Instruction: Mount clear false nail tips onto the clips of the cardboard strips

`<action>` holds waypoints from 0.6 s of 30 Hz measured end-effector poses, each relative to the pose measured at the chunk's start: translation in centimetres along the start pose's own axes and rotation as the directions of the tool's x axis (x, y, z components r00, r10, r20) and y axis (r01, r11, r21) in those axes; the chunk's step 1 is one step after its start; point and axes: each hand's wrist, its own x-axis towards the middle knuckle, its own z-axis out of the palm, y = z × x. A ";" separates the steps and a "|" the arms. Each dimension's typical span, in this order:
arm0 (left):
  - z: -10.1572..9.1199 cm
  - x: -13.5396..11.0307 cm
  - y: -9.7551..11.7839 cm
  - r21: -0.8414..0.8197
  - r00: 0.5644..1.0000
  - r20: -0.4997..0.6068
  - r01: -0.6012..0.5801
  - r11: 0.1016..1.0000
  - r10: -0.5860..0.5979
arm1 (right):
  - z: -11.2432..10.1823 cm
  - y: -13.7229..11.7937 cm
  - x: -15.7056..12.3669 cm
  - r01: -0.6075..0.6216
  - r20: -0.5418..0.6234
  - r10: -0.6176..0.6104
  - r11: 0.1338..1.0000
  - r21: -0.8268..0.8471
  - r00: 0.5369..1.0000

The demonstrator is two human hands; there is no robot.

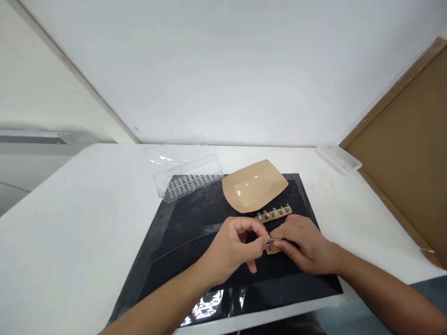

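My left hand (237,249) pinches thumb and forefinger together on a small, thin, dark-tipped piece (268,241) that is too small to name. Close against it, my right hand (305,244) has its fingers closed around the other end of this piece, and its fingers hide much of what it grips. Below the fingertips shows a bit of a tan block (273,250). Just beyond the hands lies a tan strip (275,214) with several clear nail tips standing up along it.
A black mat (188,242) lies under the hands on the white table (63,223). On its far side are a tan curved sheet (256,184) with small white pieces and a clear box of nail tips (188,181). A translucent tray (338,159) sits near a cardboard box (408,144) at right.
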 end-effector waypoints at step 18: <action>0.1 -0.1 0.2 -0.067 0.999 0.031 0.013 0.998 -0.011 | -0.3 -0.2 0.0 -0.071 0.016 0.071 0.997 0.040 0.997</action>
